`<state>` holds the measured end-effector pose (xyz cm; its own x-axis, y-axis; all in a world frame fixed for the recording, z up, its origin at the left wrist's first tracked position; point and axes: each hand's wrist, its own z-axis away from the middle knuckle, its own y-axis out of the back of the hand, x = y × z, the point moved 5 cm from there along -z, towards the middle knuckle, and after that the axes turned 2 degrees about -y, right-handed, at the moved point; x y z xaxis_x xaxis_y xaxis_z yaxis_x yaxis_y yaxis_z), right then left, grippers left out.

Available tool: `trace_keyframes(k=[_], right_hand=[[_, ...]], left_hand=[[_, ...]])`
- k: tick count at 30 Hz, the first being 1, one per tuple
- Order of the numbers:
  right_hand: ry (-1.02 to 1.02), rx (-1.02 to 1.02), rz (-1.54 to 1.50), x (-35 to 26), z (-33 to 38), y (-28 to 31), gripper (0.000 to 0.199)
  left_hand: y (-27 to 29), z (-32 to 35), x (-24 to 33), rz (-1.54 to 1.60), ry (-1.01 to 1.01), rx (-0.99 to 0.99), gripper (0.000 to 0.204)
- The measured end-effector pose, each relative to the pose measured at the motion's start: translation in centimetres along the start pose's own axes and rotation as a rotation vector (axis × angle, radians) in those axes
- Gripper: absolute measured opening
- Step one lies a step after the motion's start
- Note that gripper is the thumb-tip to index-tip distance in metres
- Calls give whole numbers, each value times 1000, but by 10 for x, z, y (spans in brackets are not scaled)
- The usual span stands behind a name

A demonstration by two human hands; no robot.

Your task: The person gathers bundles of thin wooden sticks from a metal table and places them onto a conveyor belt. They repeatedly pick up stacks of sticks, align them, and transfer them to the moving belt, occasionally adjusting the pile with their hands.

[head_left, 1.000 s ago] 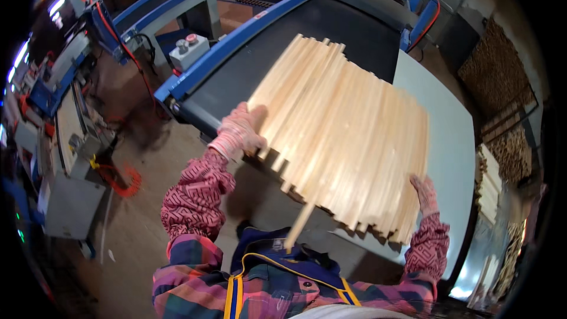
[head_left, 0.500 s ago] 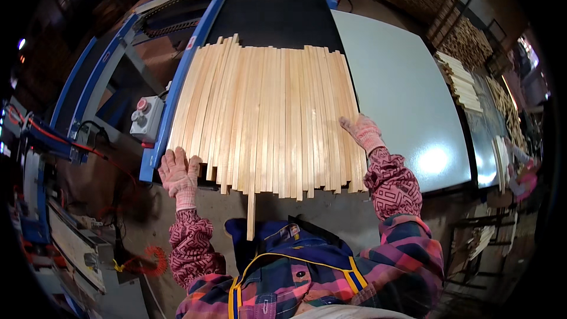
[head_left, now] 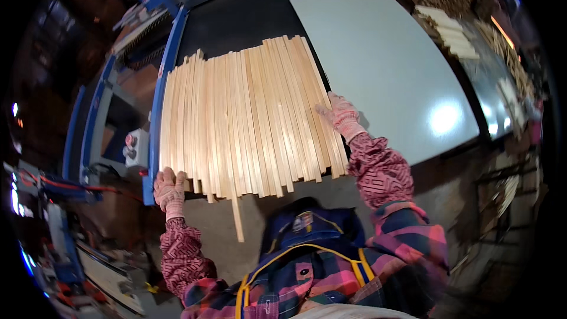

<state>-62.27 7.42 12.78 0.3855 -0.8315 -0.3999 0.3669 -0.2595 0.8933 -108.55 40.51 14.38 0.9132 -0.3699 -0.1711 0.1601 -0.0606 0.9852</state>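
A wide layer of pale wooden strips lies side by side on a black conveyor belt, their near ends uneven. One longer strip sticks out past the others toward me. At the near left corner, my left hand, in a pinkish knit glove, rests with its fingers laid against the strips' ends beside the blue rail. My right hand, gloved alike, lies at the right edge of the layer, fingers spread, the tips touching the outermost strips. Neither hand is closed round a strip.
A pale, shiny side table adjoins the belt on the right. Along the left runs a blue machine rail with a grey control box bearing a red button. White strips are stacked farther right.
The view has turned, so the strips appear farther left and slanted. My left hand's fingers have drawn closer together at the near corner. The right hand stays at the layer's right edge.
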Motion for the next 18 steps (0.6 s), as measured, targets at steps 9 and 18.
trace_keyframes(k=[9, 18], right_hand=[[249, 402, -491, 93, 206, -24, 44], [-204, 481, -586, 295, 307, -21, 32]], left_hand=[[110, 24, 256, 483, -953, 424, 45], [165, 196, 560, 52, -1619, 60, 63]])
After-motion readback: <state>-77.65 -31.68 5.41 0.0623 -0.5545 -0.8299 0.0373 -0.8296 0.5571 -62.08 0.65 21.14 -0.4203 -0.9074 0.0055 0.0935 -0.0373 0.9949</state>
